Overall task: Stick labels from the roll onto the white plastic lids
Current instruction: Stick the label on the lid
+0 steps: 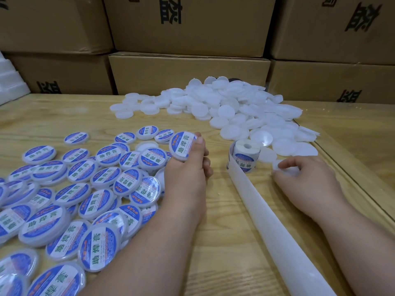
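Stacked along the back: brown cardboard boxes (188,73) printed with black characters. At far left, white foam blocks (9,82). Underneath everything, a light wooden table (224,242).

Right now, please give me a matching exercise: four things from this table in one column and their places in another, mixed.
1. round labelled lid in the left hand
2. pile of plain white plastic lids
3. roll of blue labels
4. heap of blue-labelled lids

a. left side
b. far right
c. between the hands
d. raised above the heap

Pairs: 1-d, 2-b, 3-c, 4-a
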Available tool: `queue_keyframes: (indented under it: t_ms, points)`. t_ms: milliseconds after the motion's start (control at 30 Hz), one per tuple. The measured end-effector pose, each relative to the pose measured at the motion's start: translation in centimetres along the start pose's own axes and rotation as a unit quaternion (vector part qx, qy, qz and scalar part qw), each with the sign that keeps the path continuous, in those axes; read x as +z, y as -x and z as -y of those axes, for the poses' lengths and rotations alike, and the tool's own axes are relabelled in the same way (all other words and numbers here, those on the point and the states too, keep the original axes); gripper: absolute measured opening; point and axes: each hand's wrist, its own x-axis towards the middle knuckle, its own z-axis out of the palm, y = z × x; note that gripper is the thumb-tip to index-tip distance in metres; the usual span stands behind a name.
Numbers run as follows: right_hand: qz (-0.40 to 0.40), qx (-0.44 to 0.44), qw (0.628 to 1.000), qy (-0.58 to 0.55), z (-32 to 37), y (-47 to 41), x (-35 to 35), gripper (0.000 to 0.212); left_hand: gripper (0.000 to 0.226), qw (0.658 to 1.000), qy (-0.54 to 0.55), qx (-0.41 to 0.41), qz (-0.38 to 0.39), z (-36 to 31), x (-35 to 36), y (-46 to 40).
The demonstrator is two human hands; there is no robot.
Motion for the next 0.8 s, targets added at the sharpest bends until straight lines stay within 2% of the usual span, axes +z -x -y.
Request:
queue_keyframes:
  t_ms: [67,200,300,433,500,633,800]
  points:
    - [0.001,-0.001,1.0,0.003,0.2,0.1,0.0,0.012,0.014,1.0,0.027,-0.011,-0.005,-0.2,0.1,0.0]
    - [-0.004,0.002,1.0,0.005,0.3,0.2,0.0,0.012,0.023,0.989,0.127,-0.073,-0.001,-0.5,0.3,-0.1]
    - [-0.003,0.001,1.0,-0.008,0.3,0.2,0.0,0.013,0.018,0.983,0.161,-0.093,0.001,-0.8,0.4,-0.2]
    - [-0.025,-0.02,0.997,-0.071,0.0,0.0,0.3,0.023,0.039,0.979,0.174,-0.103,-0.008,-1.0,0.4,-0.4]
    - [-0.051,-0.046,0.99,-0.122,0.1,0.0,0.5,0.024,0.037,0.978,0.178,-0.104,-0.004,-1.1,0.3,-0.3]
    - [-0.091,-0.097,0.965,-0.225,0.6,0.7,0.5,0.023,0.024,0.986,0.121,-0.105,0.05,-0.8,0.4,0.1]
    - [-0.072,-0.228,0.935,-0.261,1.8,2.2,0.6,0.031,0.018,0.988,-0.067,-0.026,0.139,0.6,1.0,1.2]
